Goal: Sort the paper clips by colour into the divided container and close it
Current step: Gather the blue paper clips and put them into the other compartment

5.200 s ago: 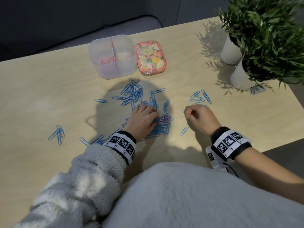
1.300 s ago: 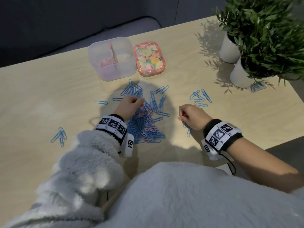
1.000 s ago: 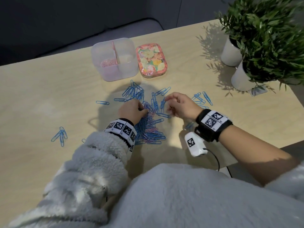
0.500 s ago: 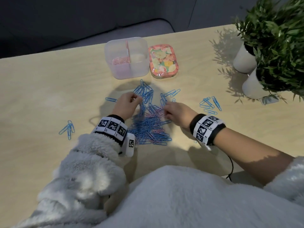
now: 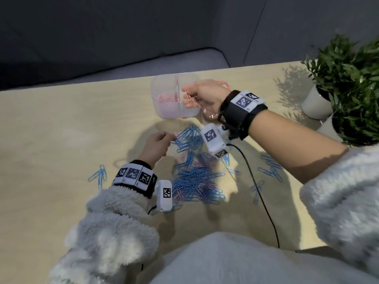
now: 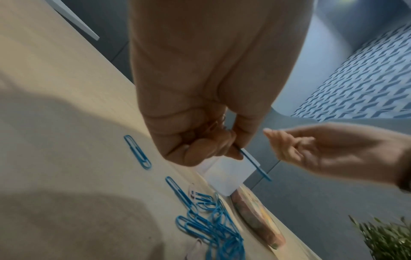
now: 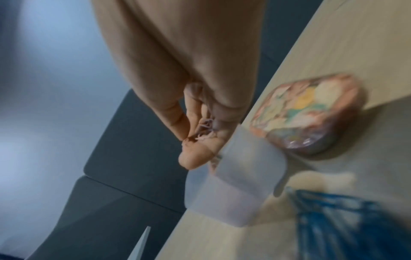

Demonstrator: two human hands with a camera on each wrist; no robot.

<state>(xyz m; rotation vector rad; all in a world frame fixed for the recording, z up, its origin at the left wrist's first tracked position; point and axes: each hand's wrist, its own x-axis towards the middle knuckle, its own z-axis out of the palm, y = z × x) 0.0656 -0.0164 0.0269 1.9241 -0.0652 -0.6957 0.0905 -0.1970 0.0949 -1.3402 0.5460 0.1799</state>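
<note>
Head view: right hand (image 5: 205, 95) holds pink clips (image 5: 190, 97) above container rim (image 5: 164, 82).

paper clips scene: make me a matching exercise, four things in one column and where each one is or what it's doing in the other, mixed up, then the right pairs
Things
1. right hand
2. left hand
3. divided container
4. big pile of blue clips

States
A. lies loose on the table between the forearms
B. pinches a blue clip low over the table
C. stands open, pink clips in its left compartment
D. holds pink clips over the container

Pairs: 1-D, 2-B, 3-C, 4-A
</note>
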